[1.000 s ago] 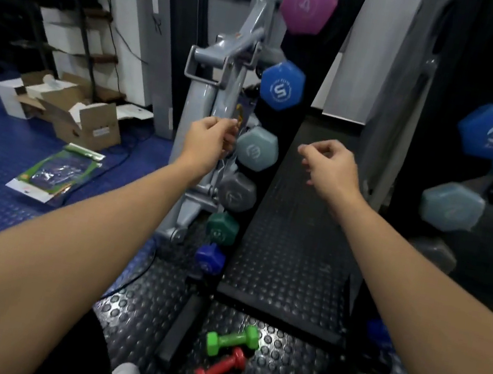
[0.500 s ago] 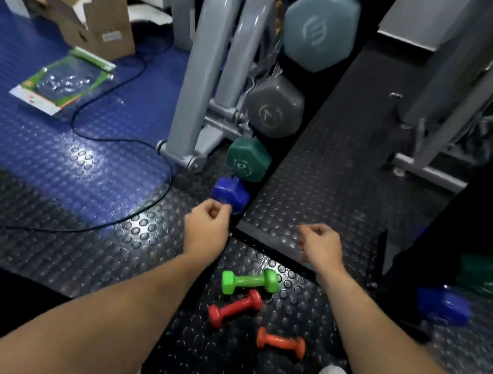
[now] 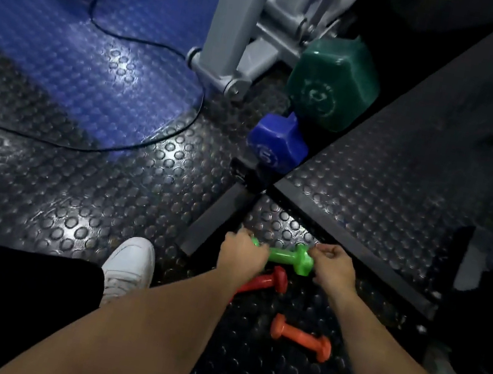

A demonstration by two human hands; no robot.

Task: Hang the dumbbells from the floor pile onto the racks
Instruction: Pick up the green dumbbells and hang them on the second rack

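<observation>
The small bright-green vinyl dumbbell (image 3: pixel 287 256) lies on the studded black rubber floor (image 3: pixel 102 211). The left hand (image 3: pixel 241 253) curls over one end, the right hand (image 3: pixel 334 268) pinches beside the other, likely to lift it level; whether either grip has clamped, I cannot tell. Red dumbbell (image 3: pixel 271 282) and orange dumbbell (image 3: pixel 301 338) wait just behind.

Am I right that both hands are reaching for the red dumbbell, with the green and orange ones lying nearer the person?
Not quite: the head view shows both hands at the green dumbbell, the left hand at one end and the right hand at the other. The red dumbbell and the orange dumbbell are the ones lying nearer the person.
</observation>
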